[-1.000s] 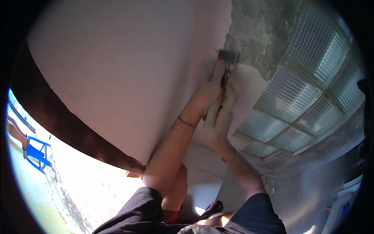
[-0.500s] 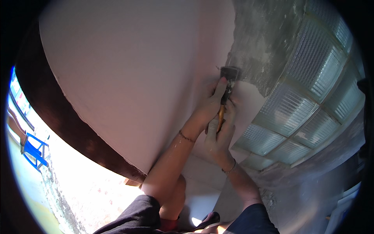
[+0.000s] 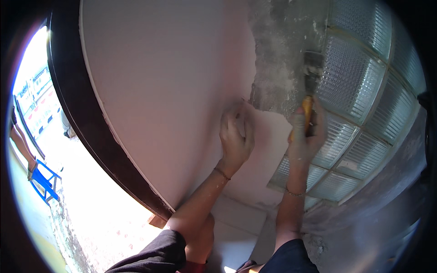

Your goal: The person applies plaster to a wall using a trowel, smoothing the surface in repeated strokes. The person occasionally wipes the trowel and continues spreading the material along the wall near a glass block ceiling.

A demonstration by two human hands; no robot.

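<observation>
My right hand (image 3: 309, 136) grips a putty knife (image 3: 308, 107) by its yellow-orange handle. Its dark, plaster-smeared blade points up over the grey bare patch (image 3: 277, 68), near the edge of the glass blocks. My left hand (image 3: 236, 136) is off the tool, close to the pale pinkish wall (image 3: 159, 82) just below and left of the patch's lower corner. Its fingers are bent, with thumb and fingertips near each other in a pinch; what lies between them, if anything, I cannot make out.
Glass blocks (image 3: 353, 77) fill the right side. A dark frame (image 3: 95, 123) borders the wall at left, with a bright outdoor area beyond. There, a person's leg (image 3: 22, 143) rests by a blue stool (image 3: 43, 182). Rubble (image 3: 316, 245) lies low on the right.
My right hand has carried the putty knife up and right toward the glass blocks. My left hand has come off the knife and moved left. The view has shifted.
</observation>
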